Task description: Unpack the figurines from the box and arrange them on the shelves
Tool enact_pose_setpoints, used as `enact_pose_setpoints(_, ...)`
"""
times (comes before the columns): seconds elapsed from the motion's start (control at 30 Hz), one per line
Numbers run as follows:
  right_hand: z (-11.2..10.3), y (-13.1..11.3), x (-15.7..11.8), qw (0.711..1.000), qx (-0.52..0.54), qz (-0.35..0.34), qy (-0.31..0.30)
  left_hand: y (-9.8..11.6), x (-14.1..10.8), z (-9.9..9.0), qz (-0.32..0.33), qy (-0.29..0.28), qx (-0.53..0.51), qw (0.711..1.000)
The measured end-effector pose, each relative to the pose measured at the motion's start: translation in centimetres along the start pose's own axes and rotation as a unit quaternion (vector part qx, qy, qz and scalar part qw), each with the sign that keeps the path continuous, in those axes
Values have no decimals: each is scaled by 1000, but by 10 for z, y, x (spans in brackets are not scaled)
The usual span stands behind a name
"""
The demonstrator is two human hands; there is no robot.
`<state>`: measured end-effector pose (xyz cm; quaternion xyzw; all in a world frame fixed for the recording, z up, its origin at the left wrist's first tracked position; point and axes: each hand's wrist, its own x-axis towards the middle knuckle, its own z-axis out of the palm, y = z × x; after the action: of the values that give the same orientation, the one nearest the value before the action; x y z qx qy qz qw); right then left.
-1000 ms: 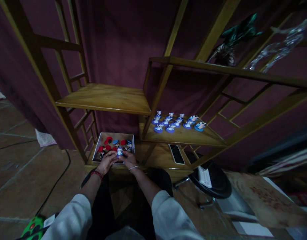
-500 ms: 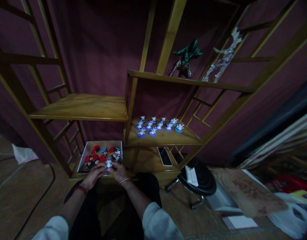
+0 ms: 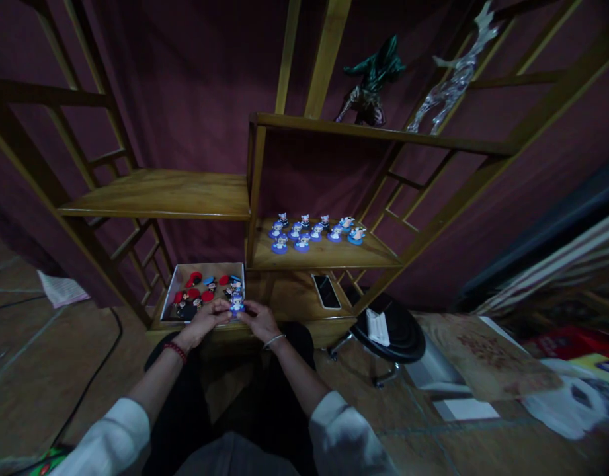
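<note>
Between the fingers of both hands is a small purple and white figurine (image 3: pixel 237 305), upright on a purple base. My left hand (image 3: pixel 211 320) pinches it from the left, and my right hand (image 3: pixel 259 320) grips its right side. Just behind my left hand, a shallow open box (image 3: pixel 171 291) holds several small figurines (image 3: pixel 195 279) with red, blue and black parts. On the middle shelf (image 3: pixel 328 259) stand several similar figurines (image 3: pixel 302 242) on purple, black or blue bases, grouped in loose rows.
A phone (image 3: pixel 326 291) lies on the lowest shelf (image 3: pixel 284 297). Two larger statues, a green one (image 3: pixel 371 79) and a clear one (image 3: pixel 453 76), stand on the upper shelf. A black wheeled stool (image 3: pixel 403 337) with a white object is at the right. A cable (image 3: pixel 93 377) runs along the floor.
Both hands, still holding the purple figurine, have shifted slightly right, from in front of the box toward its right front corner. The view has tilted down a little.
</note>
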<state>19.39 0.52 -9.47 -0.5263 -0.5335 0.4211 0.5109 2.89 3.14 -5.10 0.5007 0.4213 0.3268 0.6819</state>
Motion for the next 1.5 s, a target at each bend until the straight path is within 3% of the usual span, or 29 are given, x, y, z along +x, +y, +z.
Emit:
enact_pose_setpoints(0.73,-67,-44,-30,996,-4,-46,78,30,1,72,82,-58,58,993)
enact_pose_setpoints(0.93,-83,-53,-38,994,-10,-50,93,47,-6,92,85,-55,80,992)
enact_pose_setpoints(1.27,-102,-58,-42,991,-6,-75,110,51,2,119,88,4,48,995)
enact_pose_setpoints(1.5,-129,-81,-46,989,6,-102,105,66,9,147,118,1,65,991)
